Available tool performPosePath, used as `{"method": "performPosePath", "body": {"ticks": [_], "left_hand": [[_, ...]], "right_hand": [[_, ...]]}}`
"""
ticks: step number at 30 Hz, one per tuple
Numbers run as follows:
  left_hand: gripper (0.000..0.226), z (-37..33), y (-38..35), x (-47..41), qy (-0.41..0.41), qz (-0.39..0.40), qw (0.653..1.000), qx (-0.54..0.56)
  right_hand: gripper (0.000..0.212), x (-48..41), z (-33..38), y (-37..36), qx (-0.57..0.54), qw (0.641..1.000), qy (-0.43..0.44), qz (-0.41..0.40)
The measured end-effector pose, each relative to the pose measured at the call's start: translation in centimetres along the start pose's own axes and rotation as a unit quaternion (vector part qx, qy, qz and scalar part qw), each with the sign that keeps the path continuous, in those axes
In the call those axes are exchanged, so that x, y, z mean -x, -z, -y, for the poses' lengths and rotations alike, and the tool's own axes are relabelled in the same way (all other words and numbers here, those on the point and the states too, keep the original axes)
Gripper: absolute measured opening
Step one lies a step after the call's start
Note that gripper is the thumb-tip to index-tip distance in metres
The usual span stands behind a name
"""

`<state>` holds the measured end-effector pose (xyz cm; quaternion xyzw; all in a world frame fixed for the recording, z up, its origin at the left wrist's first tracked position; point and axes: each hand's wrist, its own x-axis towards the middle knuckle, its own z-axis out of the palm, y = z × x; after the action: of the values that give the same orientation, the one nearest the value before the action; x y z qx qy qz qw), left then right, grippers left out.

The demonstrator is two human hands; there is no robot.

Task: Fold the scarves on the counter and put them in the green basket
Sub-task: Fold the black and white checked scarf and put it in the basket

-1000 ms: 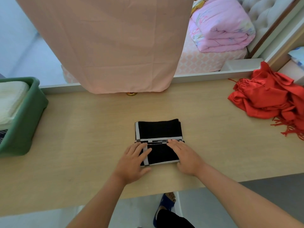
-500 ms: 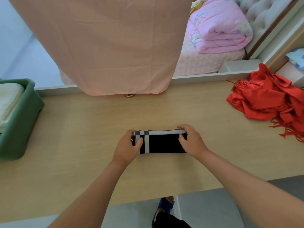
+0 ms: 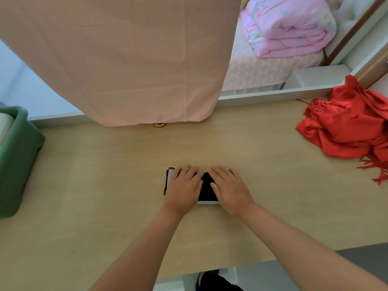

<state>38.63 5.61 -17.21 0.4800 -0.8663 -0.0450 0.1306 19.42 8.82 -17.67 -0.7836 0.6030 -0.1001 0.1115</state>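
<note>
A black scarf with white stripes [image 3: 206, 189] lies folded into a small block on the wooden counter [image 3: 105, 175], near the middle. My left hand [image 3: 183, 189] presses flat on its left part, fingers straight. Beside it, my right hand [image 3: 230, 189] lies flat on the right part. Most of the scarf is hidden under both palms. A crumpled red scarf with fringe [image 3: 352, 127] sits at the far right of the counter. The green basket [image 3: 19, 160] stands at the left edge, with a folded white cloth [image 3: 5, 129] inside.
A pink curtain [image 3: 117, 59] hangs down to the counter's back edge, with a small brass fitting [image 3: 160, 124] under its hem. Behind the counter is a bed with a folded pink quilt [image 3: 289, 26]. The counter's front edge runs below my forearms.
The scarf was folded over once more into a narrower block, with both hands gripping its ends. Now both hands lie flat on top of it, pressing it down.
</note>
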Motion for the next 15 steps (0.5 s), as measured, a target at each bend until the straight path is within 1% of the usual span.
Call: {"method": "performPosePath", "body": {"ticks": [4,7,12,15], "left_hand": [[0.046,1.6,-0.5,-0.3,0.0,0.079,0.997,-0.02],[0.049,2.8,0.1,-0.8,0.007,0.125,0.992,-0.032],[0.049,4.8,0.5,-0.3,0.045,0.096,0.993,0.053],[0.049,6.0,0.9,0.7,0.057,0.091,0.992,0.064]], "right_hand": [[0.063,0.3,-1.6,0.0,-0.014,0.998,0.011,0.063],[0.067,-0.2,-2.7,0.3,-0.04,0.994,-0.004,0.098],[0.067,-1.2,-2.8,0.2,-0.015,0.992,-0.002,0.121],[0.071,-1.7,-1.2,0.0,-0.026,0.991,-0.005,0.131]]}}
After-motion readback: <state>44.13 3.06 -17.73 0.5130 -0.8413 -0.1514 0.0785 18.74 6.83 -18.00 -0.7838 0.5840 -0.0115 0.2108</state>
